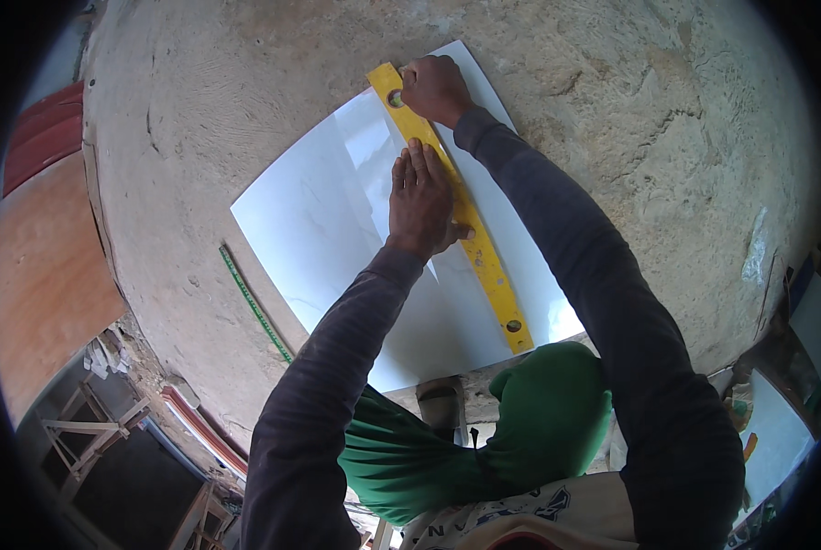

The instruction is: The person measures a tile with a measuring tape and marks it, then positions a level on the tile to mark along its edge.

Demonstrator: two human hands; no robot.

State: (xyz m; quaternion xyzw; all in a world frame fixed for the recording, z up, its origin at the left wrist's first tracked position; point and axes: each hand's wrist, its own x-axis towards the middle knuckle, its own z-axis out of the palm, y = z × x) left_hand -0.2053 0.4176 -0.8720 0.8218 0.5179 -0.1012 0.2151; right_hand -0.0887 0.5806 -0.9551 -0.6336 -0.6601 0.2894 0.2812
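A large glossy white tile (314, 206) lies on the rough concrete floor in front of me. Across it, slanting from far middle to near right, rests a yellow spirit level (491, 280) with round vial windows near its ends. My left hand (419, 197) presses flat on the level around its middle, fingers stretched forward and thumb on the yellow face. At the level's far end my right hand (436, 89) is closed, its curled fingers against the edge near the far vial. Whatever those fingers pinch is hidden.
A thin green measuring strip (254, 302) lies on the concrete floor (181, 174) left of the tile. An orange-brown board (53, 275) stands at the left, with wooden frames (89, 426) nearer. My green-clad knees (557, 403) are at the tile's near edge. Another pale sheet (777, 440) is at the right.
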